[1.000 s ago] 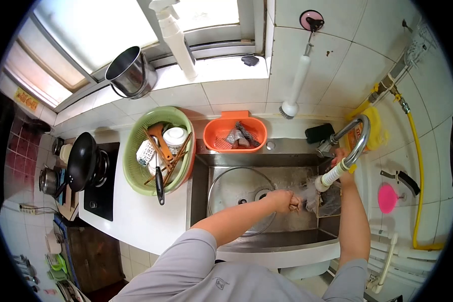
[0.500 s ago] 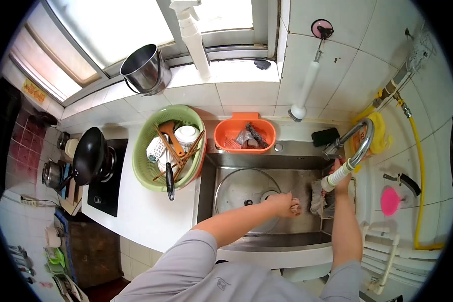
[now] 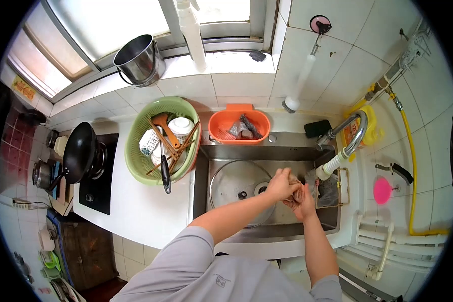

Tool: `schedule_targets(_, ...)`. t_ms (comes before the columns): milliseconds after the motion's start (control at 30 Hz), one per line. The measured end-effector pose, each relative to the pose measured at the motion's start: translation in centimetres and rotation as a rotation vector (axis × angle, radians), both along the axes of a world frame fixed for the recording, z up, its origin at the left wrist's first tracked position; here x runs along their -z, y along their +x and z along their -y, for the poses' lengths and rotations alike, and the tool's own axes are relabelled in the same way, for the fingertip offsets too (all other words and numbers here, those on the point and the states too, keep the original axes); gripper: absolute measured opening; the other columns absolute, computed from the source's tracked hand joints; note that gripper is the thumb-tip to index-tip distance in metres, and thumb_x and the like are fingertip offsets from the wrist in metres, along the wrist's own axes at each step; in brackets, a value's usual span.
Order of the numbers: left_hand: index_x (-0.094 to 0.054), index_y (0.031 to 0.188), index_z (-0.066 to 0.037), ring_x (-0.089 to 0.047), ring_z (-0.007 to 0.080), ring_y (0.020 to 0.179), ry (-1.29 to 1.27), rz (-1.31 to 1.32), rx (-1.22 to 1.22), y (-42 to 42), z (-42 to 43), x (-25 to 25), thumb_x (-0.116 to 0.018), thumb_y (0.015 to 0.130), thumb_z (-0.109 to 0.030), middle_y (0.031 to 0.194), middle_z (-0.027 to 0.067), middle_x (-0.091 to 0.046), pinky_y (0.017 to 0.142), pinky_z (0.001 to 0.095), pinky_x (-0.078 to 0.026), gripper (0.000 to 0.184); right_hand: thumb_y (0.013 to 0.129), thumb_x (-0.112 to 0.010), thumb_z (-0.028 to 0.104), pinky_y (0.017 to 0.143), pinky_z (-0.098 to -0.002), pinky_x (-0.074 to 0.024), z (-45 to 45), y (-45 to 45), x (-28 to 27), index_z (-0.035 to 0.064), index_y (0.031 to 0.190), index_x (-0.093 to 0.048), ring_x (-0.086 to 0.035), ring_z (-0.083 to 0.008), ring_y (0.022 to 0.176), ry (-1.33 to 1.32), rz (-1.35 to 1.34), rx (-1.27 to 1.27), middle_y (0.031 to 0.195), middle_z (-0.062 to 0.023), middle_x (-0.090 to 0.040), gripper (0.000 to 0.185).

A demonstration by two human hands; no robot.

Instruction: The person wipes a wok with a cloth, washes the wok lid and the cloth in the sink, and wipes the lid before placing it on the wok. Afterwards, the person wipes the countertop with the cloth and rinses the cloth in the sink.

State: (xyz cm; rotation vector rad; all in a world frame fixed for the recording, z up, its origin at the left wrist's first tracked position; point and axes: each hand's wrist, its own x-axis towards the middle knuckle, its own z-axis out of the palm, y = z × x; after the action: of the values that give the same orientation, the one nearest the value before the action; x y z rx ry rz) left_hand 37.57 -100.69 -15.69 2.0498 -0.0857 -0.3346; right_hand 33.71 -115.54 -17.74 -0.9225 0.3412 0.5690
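Over the metal sink (image 3: 231, 227), my left hand (image 3: 282, 185) is closed on a crumpled brownish cloth-like item (image 3: 296, 187), too small to name surely. My right hand (image 3: 305, 202) touches the same item from the right, its fingers curled around it. A round glass lid (image 3: 226, 191) lies in the sink at the left of my hands. The faucet (image 3: 358, 136) with its white ribbed hose end (image 3: 331, 167) hangs right of them, and no water stream shows. Beneath the hose end, a basket lined with a clear bag (image 3: 329, 192) stands in the sink.
A green colander (image 3: 136, 151) with dishes, chopsticks and utensils stands left of the sink. Behind the sink are an orange basket (image 3: 217, 121), a dark sponge (image 3: 317, 128) and a yellow bottle (image 3: 372, 132). A black wok (image 3: 79, 151) rests on the stove at far left.
My right hand has left the faucet and moved down and left to meet my left hand at the brownish item. The water seen falling a second ago has stopped. The view has shifted slightly.
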Motion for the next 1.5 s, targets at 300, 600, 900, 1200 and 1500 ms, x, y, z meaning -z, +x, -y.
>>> schedule_targets(300, -0.037, 0.134, -0.009, -0.026, 0.0355, 0.133, 0.042, 0.65, 0.664, -3.8, -2.7, -3.2, -0.067, 0.069, -0.009, 0.141, 0.0134, -0.032, 0.107, 0.0449, -0.028, 0.072, 0.083, -0.054, 0.007, 0.04, -0.0216, -0.0267, 0.8, -0.3, -5.2, 0.0145, 0.094, -0.054, -0.04, -0.0061, 0.049, -0.315, -0.026, -0.462, 0.065, 0.0028, -0.047, 0.014)
schedule_targets(600, -0.048, 0.093, -0.005, -0.064, 0.0324, 0.079, 0.359, 0.288, 0.672, -4.4, -1.6, -2.2, -0.056, 0.078, -0.016, 0.087, 0.0141, -0.064, 0.064, 0.0423, -0.05, 0.019, 0.072, -0.062, 0.016, 0.053, -0.0355, -0.0454, -0.6, -1.7, -5.6, -0.0008, 0.08, -0.061, -0.058, -0.0226, 0.057, -1.05, 0.461, -0.856, 0.062, -0.0122, -0.061, 0.018)
schedule_targets(900, -0.045, 0.105, 0.001, -0.064, 0.0348, 0.078, 0.289, 0.112, 0.605, -5.6, -1.7, -0.3, -0.059, 0.075, -0.005, 0.09, 0.0248, -0.062, 0.065, 0.0439, -0.05, 0.033, 0.073, -0.064, 0.025, 0.071, -0.0456, -0.0491, -2.4, -2.7, -5.7, 0.0023, 0.087, -0.065, -0.061, -0.0397, 0.079, -1.541, 0.65, -0.993, 0.077, -0.0224, -0.064, 0.026)
schedule_targets(1200, -0.032, 0.132, 0.002, -0.058, 0.0175, 0.088, -0.734, -0.692, -0.208, -6.0, -4.1, 1.2, -0.058, 0.079, 0.002, 0.096, 0.0115, -0.058, 0.073, 0.0295, -0.05, 0.059, 0.08, -0.063, 0.01, 0.061, -0.0357, -0.0505, -2.9, -6.2, 0.3, 0.0049, 0.124, -0.043, -0.063, -0.0275, 0.08, -0.851, 0.756, -0.174, 0.11, -0.0122, -0.057, 0.048)
schedule_targets(1500, -0.036, 0.134, -0.007, -0.02, 0.0366, 0.136, 0.083, 0.395, 0.378, -11.3, -4.8, -3.2, -0.062, 0.071, -0.002, 0.14, 0.0157, -0.035, 0.108, 0.0508, -0.018, 0.069, 0.083, -0.052, 0.011, 0.038, -0.0227, -0.0295, -2.0, -5.8, -2.8, 0.0105, 0.081, -0.052, -0.045, -0.0102, 0.045, -0.282, -0.14, -0.335, 0.063, -0.0013, -0.05, 0.002)
